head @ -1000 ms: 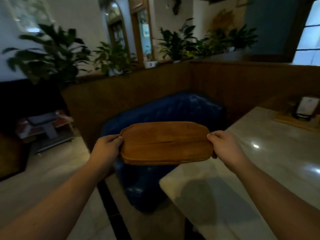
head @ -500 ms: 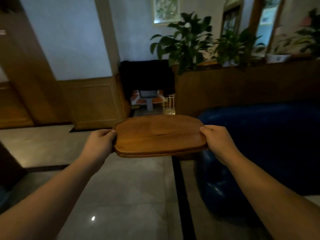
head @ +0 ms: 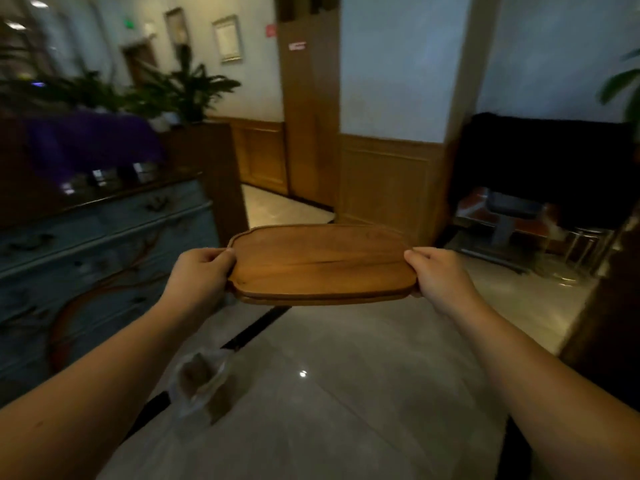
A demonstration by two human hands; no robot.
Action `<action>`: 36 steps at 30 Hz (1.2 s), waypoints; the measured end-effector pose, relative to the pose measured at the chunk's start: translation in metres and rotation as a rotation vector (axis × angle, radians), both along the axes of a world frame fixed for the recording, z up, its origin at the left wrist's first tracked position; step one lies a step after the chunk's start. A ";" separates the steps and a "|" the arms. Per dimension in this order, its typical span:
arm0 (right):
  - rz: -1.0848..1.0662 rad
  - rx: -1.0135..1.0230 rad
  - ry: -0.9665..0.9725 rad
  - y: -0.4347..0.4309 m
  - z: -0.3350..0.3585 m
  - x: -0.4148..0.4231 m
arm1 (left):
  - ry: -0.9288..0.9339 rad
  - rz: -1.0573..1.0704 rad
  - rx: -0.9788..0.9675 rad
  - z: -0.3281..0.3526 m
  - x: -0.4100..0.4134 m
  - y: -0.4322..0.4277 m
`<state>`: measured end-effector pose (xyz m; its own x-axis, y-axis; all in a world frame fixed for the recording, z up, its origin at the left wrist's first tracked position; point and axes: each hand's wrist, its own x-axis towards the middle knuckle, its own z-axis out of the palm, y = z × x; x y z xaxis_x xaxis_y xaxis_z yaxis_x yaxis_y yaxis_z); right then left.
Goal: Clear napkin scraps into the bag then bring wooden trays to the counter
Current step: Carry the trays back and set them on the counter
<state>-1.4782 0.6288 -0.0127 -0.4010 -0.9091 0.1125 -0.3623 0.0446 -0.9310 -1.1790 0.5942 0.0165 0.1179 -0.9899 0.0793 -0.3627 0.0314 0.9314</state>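
Observation:
I hold a stack of flat brown wooden trays level in front of me, above the tiled floor. My left hand grips the stack's left end and my right hand grips its right end, thumbs on top. Two tray edges show along the near side. A clear plastic bag with brownish scraps inside sits on the floor below my left forearm.
A blue painted sideboard with jars on top stands at the left, potted plants behind it. A wood-panelled pillar is straight ahead, with a passage to its left. A dark cart with shelves stands at the right.
My view has swung left, away from the marble table and blue sofa toward the sideboard and pillar. The trays stay gripped at both ends in front of me.

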 end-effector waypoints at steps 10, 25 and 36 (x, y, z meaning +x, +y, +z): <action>0.509 -0.014 0.009 -0.133 -0.011 0.190 | -0.026 0.513 0.048 -0.010 0.170 0.009; 0.771 -0.043 0.039 -0.251 -0.007 0.496 | -0.002 0.699 0.060 -0.009 0.456 -0.047; 0.789 -0.020 0.027 -0.392 -0.021 0.637 | 0.029 0.693 0.091 -0.007 0.590 -0.178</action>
